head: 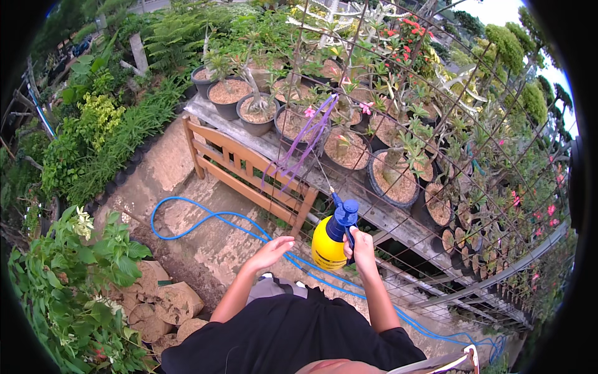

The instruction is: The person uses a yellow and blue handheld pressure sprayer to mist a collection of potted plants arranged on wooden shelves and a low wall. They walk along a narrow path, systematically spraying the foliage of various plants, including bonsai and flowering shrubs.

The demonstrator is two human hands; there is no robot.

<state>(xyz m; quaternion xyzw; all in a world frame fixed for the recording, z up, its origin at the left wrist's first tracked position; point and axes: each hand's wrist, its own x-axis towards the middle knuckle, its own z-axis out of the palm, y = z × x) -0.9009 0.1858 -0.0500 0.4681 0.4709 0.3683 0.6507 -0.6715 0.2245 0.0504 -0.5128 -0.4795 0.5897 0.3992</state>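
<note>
A yellow pressure sprayer [327, 245] with a blue pump head hangs from my right hand [360, 248], whose fingers wrap around its handle. Its nozzle points up and away, towards the potted plants. My left hand [272, 251] is held to the left of the yellow tank, apart from it, with nothing in it. Ahead, a rusty wire-mesh trellis [355, 187] rises, with purple plastic ribbons [308, 133] tied to it. Behind the mesh, potted desert roses [395, 177] in dark pots stand on a grey bench [322, 180].
A wooden slatted panel [247, 168] leans beside the bench. A blue hose [187, 233] loops over the concrete path [205, 252] near my feet. Brown soil-filled bags [175, 301] lie at the lower left, by a leafy shrub [79, 276]. Green plants [126, 135] line the far left.
</note>
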